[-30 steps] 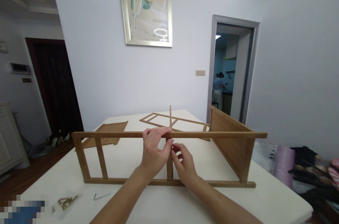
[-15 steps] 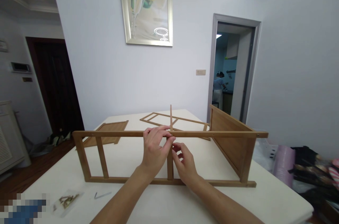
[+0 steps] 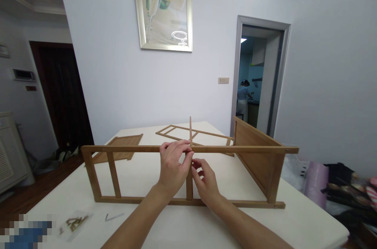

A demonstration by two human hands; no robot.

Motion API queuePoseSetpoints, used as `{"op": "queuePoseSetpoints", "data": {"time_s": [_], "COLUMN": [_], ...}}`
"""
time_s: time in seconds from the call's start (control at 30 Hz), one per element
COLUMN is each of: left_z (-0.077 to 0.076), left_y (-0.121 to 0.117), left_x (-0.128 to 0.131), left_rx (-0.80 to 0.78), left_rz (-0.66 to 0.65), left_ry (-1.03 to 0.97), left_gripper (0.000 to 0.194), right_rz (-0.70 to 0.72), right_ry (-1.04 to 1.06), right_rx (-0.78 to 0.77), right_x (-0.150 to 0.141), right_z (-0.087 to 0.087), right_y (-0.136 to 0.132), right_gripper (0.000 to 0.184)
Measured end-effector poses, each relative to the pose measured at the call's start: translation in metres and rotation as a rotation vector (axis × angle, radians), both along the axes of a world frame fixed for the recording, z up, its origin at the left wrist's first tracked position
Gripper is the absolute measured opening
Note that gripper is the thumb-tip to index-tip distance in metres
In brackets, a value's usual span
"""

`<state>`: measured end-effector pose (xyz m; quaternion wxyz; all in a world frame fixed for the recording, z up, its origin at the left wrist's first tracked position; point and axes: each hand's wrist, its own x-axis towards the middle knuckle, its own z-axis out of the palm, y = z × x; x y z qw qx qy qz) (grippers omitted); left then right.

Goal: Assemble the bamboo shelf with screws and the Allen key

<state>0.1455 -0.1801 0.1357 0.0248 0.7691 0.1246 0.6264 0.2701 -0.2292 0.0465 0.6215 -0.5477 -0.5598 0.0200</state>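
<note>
A brown wooden frame stands on its long side on the white table, with a wooden panel joined at its right end. My left hand lies over the top rail, where the middle crossbar meets it. Its thumb and forefinger pinch together there, hiding whatever is between them. Just beyond, a thin upright wooden piece rises above the rail. Beside the crossbar, lower and to the right, my right hand has its fingers curled in toward the thumb. Anything in it is too small to make out.
At the front left lie a clear bag of brass-coloured screws and an L-shaped hex key. Behind the frame are a slatted panel and another wooden frame. A purple roll is beyond the table's right edge. A person stands through the doorway.
Almost nothing differs. My left thumb and forefinger have shifted very slightly at the rail joint; my right hand stays in the same place beside the crossbar.
</note>
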Motion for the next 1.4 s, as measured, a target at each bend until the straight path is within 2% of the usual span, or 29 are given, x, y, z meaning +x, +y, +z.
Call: {"op": "queuePoseSetpoints", "data": {"time_s": [0.43,0.5,0.87,1.1,1.27,1.4], "left_z": [-0.003,-0.003,-0.005,-0.007,-0.005,0.001], "left_y": [0.002,0.003,0.003,0.005,0.009,0.012], "left_x": [0.001,0.002,0.002,0.002,-0.005,-0.012], "left_rx": [-0.002,0.0,0.112,0.112,0.086,0.074], "left_rz": [-0.024,-0.011,0.031,0.031,0.022,0.006], "left_ry": [-0.045,-0.045,0.026,0.016,0.003,0.049], "left_gripper": [0.013,0.007,0.013,0.011,0.03,0.028], "right_rz": [0.002,-0.002,-0.001,0.011,-0.002,-0.005], "right_ry": [-0.001,0.003,-0.015,-0.01,-0.006,-0.002], "right_rx": [0.006,0.012,0.021,0.005,0.008,-0.009], "right_x": [0.0,-0.001,0.0,0.001,-0.001,-0.001], "right_z": [0.001,0.002,0.0,0.0,0.003,0.003], "right_y": [-0.001,-0.001,0.0,0.0,-0.003,-0.003], "right_gripper": [0.021,0.021,0.023,0.023,0.022,0.023]}}
